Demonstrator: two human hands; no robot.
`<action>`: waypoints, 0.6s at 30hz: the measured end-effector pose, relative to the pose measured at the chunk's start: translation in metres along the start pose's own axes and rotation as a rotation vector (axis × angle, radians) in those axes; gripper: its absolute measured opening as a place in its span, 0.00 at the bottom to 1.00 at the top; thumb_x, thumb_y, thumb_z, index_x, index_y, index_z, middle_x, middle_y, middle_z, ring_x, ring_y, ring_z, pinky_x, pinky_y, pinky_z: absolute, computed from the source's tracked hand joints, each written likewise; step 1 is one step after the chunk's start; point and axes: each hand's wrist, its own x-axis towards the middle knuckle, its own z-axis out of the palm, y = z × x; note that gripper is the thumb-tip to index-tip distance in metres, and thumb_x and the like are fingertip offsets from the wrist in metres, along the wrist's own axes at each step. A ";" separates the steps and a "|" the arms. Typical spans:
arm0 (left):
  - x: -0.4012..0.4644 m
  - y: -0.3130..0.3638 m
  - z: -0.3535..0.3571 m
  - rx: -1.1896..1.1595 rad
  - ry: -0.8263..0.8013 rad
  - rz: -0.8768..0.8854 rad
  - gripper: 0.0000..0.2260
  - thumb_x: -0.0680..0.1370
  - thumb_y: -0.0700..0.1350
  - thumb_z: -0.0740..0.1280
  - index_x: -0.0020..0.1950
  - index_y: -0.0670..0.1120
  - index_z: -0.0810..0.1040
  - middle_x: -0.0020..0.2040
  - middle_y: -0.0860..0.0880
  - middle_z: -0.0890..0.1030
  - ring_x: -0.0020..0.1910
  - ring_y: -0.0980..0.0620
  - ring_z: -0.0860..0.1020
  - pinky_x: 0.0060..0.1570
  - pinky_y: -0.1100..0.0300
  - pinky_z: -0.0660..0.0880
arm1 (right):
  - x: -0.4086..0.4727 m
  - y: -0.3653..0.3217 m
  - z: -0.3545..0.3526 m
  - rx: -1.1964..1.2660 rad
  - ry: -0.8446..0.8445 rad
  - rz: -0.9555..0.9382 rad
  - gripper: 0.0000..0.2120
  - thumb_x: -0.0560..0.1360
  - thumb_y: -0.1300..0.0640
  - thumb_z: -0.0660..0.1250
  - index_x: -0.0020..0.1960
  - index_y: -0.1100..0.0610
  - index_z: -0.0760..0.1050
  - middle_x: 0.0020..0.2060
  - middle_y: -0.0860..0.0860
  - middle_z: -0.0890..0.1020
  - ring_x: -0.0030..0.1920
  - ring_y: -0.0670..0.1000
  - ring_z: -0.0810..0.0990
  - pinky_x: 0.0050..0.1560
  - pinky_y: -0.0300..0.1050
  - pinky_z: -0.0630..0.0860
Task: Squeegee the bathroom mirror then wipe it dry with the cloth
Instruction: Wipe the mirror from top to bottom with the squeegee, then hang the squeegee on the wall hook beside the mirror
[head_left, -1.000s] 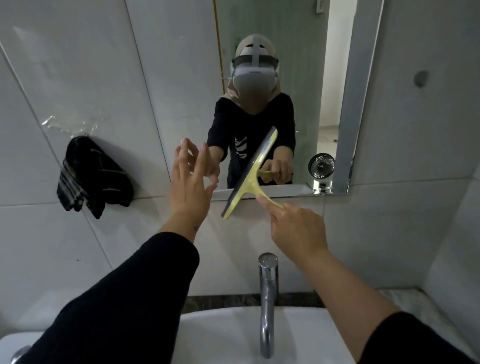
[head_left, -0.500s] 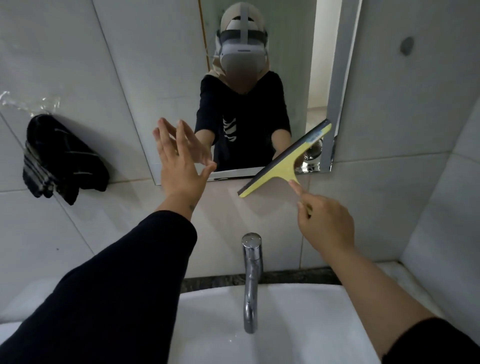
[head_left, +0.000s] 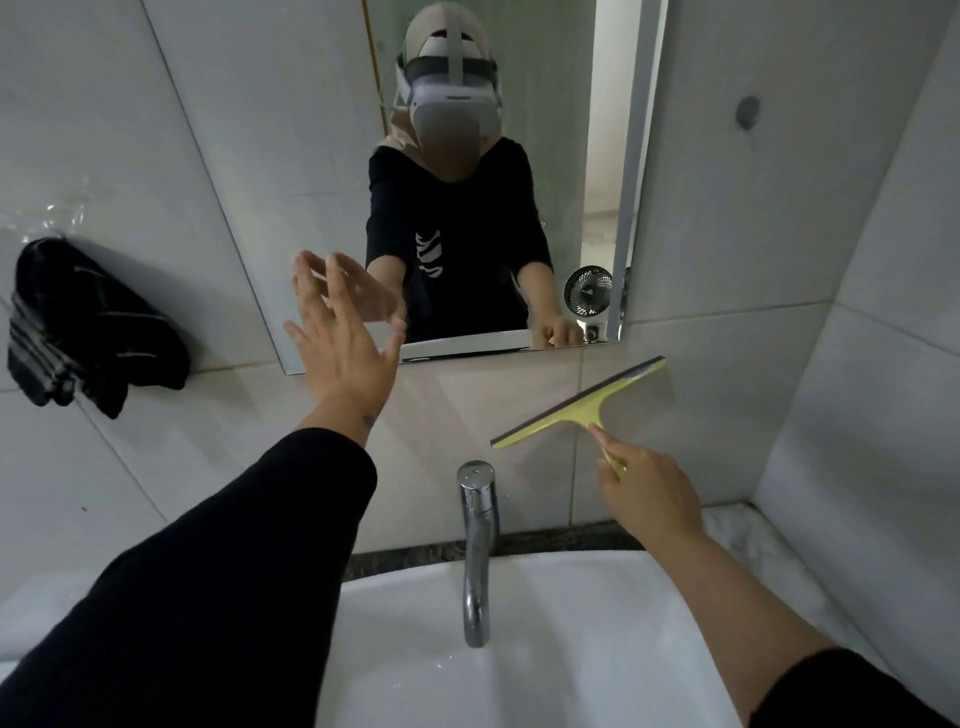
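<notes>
The bathroom mirror (head_left: 291, 171) hangs on the tiled wall above the sink. My right hand (head_left: 647, 499) grips the handle of a yellow squeegee (head_left: 579, 402), whose blade lies tilted against the tile just below the mirror's lower right corner. My left hand (head_left: 345, 345) is raised with fingers spread at the mirror's lower edge, holding nothing; whether it touches the glass is unclear. A dark striped cloth (head_left: 88, 325) hangs on the wall to the left of the mirror.
A chrome tap (head_left: 478, 540) rises from the white sink (head_left: 587, 649) directly below my hands. A marble ledge (head_left: 748, 535) runs behind the sink to the right corner wall. A small fan shows reflected in the mirror (head_left: 588, 291).
The squeegee has swept right and down off the mirror's lower edge onto the tile, its blade turning flatter. My left hand stays spread near the mirror's bottom.
</notes>
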 end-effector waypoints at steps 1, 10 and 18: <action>-0.007 0.007 -0.001 0.030 -0.021 0.005 0.44 0.74 0.54 0.68 0.77 0.48 0.39 0.77 0.42 0.38 0.77 0.42 0.43 0.72 0.37 0.50 | -0.001 0.000 -0.009 -0.027 -0.032 0.009 0.21 0.78 0.52 0.60 0.69 0.37 0.66 0.51 0.58 0.83 0.50 0.61 0.80 0.47 0.51 0.78; -0.095 0.100 0.001 -0.132 -0.491 0.553 0.28 0.79 0.51 0.62 0.76 0.52 0.54 0.78 0.48 0.48 0.77 0.47 0.45 0.73 0.40 0.50 | 0.014 -0.044 -0.148 -0.253 -0.461 0.042 0.20 0.69 0.56 0.70 0.60 0.61 0.75 0.39 0.55 0.83 0.32 0.53 0.78 0.38 0.43 0.74; -0.088 0.146 -0.007 -0.162 -0.227 1.166 0.28 0.77 0.54 0.59 0.75 0.48 0.55 0.67 0.46 0.74 0.71 0.46 0.66 0.70 0.45 0.62 | 0.017 -0.078 -0.242 -0.295 -0.589 -0.117 0.13 0.63 0.59 0.79 0.44 0.54 0.78 0.33 0.48 0.83 0.32 0.46 0.80 0.35 0.39 0.73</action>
